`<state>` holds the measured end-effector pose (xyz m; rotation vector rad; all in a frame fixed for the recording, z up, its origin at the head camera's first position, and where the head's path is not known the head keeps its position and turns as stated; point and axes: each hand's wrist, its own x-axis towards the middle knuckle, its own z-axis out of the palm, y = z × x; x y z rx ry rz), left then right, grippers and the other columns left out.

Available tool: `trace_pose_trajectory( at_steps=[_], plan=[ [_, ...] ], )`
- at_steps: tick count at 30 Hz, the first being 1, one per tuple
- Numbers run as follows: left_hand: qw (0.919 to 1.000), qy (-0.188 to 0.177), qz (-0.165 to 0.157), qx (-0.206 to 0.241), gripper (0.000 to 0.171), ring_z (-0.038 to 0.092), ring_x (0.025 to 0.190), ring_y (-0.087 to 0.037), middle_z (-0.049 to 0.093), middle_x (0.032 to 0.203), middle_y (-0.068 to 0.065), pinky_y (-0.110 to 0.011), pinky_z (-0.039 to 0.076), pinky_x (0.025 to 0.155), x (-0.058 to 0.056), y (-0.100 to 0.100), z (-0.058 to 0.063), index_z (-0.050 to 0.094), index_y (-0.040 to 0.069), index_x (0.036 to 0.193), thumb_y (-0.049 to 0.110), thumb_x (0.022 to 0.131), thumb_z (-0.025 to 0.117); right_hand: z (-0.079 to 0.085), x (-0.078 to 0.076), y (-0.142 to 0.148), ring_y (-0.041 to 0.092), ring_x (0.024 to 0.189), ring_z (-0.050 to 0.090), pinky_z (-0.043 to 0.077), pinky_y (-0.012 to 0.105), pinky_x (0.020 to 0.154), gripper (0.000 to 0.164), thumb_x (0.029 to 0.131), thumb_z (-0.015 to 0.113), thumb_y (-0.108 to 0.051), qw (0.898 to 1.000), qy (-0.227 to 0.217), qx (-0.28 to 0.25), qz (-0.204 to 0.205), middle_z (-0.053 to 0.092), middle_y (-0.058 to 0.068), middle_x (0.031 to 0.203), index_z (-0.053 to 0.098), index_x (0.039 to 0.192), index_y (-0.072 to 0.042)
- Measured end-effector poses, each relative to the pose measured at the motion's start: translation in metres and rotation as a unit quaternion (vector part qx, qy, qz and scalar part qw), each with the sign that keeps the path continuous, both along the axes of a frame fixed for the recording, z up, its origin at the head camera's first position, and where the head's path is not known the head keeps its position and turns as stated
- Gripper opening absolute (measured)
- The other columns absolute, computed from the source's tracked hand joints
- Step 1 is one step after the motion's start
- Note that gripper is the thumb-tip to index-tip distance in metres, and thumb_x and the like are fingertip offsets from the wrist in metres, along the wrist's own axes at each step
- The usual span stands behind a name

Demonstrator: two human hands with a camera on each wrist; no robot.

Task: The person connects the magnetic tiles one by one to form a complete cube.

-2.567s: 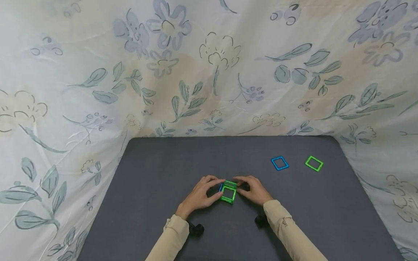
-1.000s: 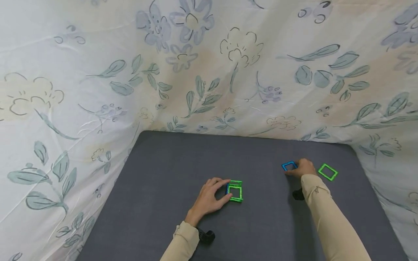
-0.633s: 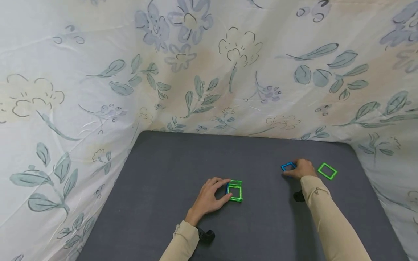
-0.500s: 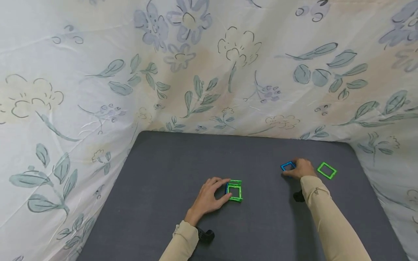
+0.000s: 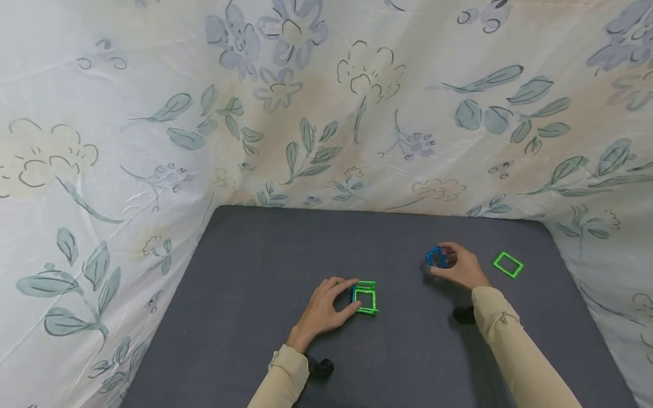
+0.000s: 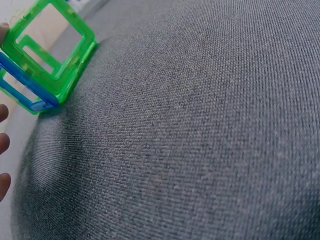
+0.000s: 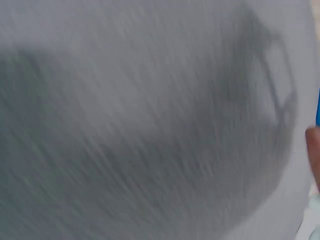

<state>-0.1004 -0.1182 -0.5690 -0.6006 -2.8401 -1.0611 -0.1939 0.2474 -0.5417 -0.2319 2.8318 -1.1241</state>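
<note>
In the head view, my left hand (image 5: pixel 322 309) steadies a small build of green and blue magnetic tiles (image 5: pixel 365 310), thumb on its near side and index finger on its far side. The left wrist view shows a green tile standing (image 6: pixel 80 27) and a blue tile (image 6: pixel 30 85) joined beside it. My right hand (image 5: pixel 463 268) pinches a blue square magnetic tile (image 5: pixel 429 258) by its right side, tilted and raised off the table. Only a blue sliver and one fingertip (image 7: pixel 314 145) show at the edge of the blurred right wrist view.
A loose green square tile (image 5: pixel 495 264) lies on the dark grey table (image 5: pixel 275 243), right of my right hand. A floral cloth (image 5: pixel 306 113) hangs behind the table and along its sides. Each wrist carries a black camera mount (image 5: pixel 320 368).
My right hand left the build, reached to the blue tile at the right, gripped it and lifted it, now shifting it slightly left. My left hand stays on the build.
</note>
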Motion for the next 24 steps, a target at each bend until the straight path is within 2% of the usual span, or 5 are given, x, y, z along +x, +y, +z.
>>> trace_pose_trajectory(
  at_steps=[3, 7, 10, 17, 24],
  plan=[
    [1.0000, -0.005, -0.002, 0.002, 0.054, 0.059, 0.117, -0.020, 0.064, 0.131, -0.001, -0.048, 0.048, 0.098, 0.000, 0.000, 0.001, 0.058, 0.029, 0.146, 0.045, 0.096, 0.069, -0.004, 0.015, -0.013, 0.039, 0.103, 0.065, 0.057, 0.047, 0.088, 0.067, 0.080, 0.086, -0.008, 0.997, 0.041, -0.051, 0.040, 0.063, 0.025, 0.119, 0.053, 0.137, 0.006],
    [1.0000, -0.007, -0.005, 0.002, 0.055, 0.059, 0.119, -0.021, 0.063, 0.132, -0.002, -0.049, 0.048, 0.100, 0.001, -0.001, 0.001, 0.056, 0.030, 0.147, 0.046, 0.097, 0.068, -0.012, 0.035, -0.034, 0.032, 0.102, 0.065, 0.057, 0.038, 0.091, 0.067, 0.076, 0.086, 0.001, 0.987, 0.078, -0.093, 0.101, 0.064, 0.018, 0.116, 0.053, 0.134, 0.006],
    [1.0000, 0.001, -0.004, -0.002, 0.054, 0.059, 0.118, -0.020, 0.064, 0.131, -0.001, -0.048, 0.048, 0.099, 0.002, -0.001, 0.001, 0.056, 0.031, 0.148, 0.046, 0.097, 0.068, -0.016, 0.047, -0.051, 0.029, 0.106, 0.065, 0.057, 0.038, 0.093, 0.068, 0.074, 0.087, 0.002, 0.980, 0.091, -0.108, 0.140, 0.065, 0.019, 0.118, 0.053, 0.133, 0.007],
    [0.9999, 0.000, 0.001, -0.011, 0.053, 0.059, 0.117, -0.020, 0.064, 0.130, 0.000, -0.048, 0.048, 0.100, 0.001, 0.000, 0.003, 0.056, 0.032, 0.147, 0.048, 0.097, 0.067, -0.017, 0.063, -0.086, 0.033, 0.112, 0.064, 0.055, 0.046, 0.098, 0.068, 0.076, 0.086, 0.001, 0.971, 0.067, -0.138, 0.183, 0.063, 0.022, 0.124, 0.051, 0.134, 0.007],
    [0.9998, 0.010, -0.004, -0.016, 0.053, 0.059, 0.114, -0.019, 0.065, 0.128, -0.001, -0.046, 0.049, 0.097, 0.002, 0.000, 0.004, 0.057, 0.029, 0.147, 0.047, 0.098, 0.067, -0.025, 0.067, -0.103, 0.035, 0.111, 0.064, 0.055, 0.046, 0.098, 0.070, 0.079, 0.085, -0.001, 0.965, 0.068, -0.148, 0.207, 0.062, 0.023, 0.128, 0.049, 0.138, 0.009]
  ],
)
